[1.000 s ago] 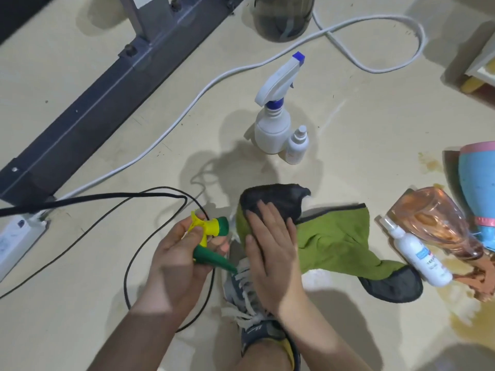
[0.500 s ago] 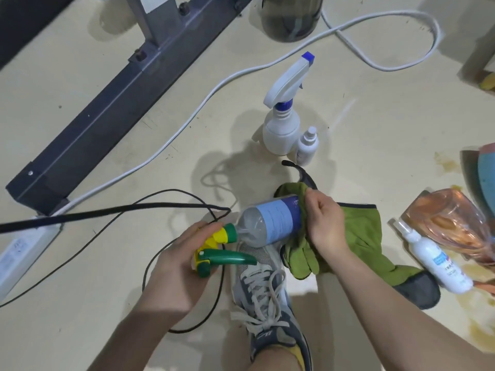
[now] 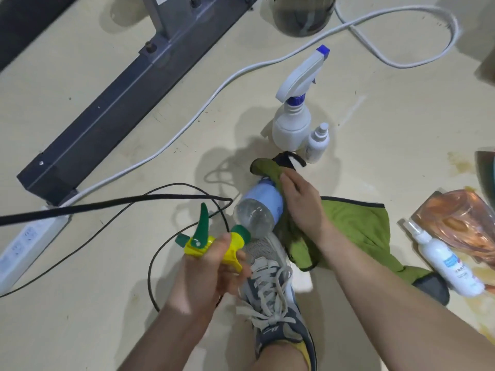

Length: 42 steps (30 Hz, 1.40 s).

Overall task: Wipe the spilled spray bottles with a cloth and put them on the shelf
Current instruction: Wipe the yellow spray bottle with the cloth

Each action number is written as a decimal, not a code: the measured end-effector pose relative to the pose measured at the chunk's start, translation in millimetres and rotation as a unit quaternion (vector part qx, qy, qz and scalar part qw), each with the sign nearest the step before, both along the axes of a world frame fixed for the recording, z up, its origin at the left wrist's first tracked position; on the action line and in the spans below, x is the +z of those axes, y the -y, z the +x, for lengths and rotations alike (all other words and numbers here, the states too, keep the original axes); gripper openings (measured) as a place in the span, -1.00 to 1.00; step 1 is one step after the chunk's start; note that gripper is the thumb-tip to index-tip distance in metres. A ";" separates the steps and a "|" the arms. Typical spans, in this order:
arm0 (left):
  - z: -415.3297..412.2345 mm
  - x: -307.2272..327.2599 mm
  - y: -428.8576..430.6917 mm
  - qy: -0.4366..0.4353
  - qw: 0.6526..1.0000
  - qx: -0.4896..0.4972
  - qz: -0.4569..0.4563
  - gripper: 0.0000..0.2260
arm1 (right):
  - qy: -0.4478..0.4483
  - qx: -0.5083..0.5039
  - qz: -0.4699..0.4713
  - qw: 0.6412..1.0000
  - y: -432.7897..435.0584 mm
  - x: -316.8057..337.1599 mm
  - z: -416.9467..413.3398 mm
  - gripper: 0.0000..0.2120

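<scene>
Head view: the left hand (image 3: pixel 211 266) has its grip tight on the bottle (image 3: pixel 258 210) by its yellow top, steady over the shoe (image 3: pixel 270 303), so the right hand (image 3: pixel 302 207) can wrap its grip and the cloth (image 3: pixel 356 223) round it to rub.

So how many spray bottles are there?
4: clear bottle with green trigger, held centrally; tall white trigger bottle and small white bottle standing together; white pump bottle lying right. The orange translucent bottle beside it may be a fifth.
</scene>
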<state>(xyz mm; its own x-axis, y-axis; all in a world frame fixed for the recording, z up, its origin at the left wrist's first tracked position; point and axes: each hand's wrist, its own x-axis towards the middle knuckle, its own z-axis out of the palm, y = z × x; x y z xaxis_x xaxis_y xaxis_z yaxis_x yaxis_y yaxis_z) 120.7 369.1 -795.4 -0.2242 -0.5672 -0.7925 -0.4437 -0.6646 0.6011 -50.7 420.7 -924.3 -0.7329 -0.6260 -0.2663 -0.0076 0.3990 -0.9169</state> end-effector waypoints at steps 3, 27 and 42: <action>7.5 5.6 0.5 -0.036 0.984 0.116 0.130 -0.71 | 0.067 -0.011 0.007 0.998 3.3 0.4 1.4 -0.76; -142.7 32.8 -20.1 0.124 0.647 -0.641 -0.394 -0.59 | 0.180 -0.360 -0.127 0.907 -184.6 124.4 -44.8 -0.66; -182.0 31.3 -55.0 -0.291 0.724 -0.600 -0.174 -0.81 | 0.207 -0.270 -0.142 0.930 -170.1 166.0 -14.8 -0.76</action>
<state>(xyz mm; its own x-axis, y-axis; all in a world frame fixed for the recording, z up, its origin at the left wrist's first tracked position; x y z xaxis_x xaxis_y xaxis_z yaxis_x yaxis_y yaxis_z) -61.3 424.1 -764.1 -0.9601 0.1703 -0.2220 -0.1808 0.2278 0.9568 -65.5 590.8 -758.3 -0.8323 -0.2850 -0.4755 0.5003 -0.0166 -0.8657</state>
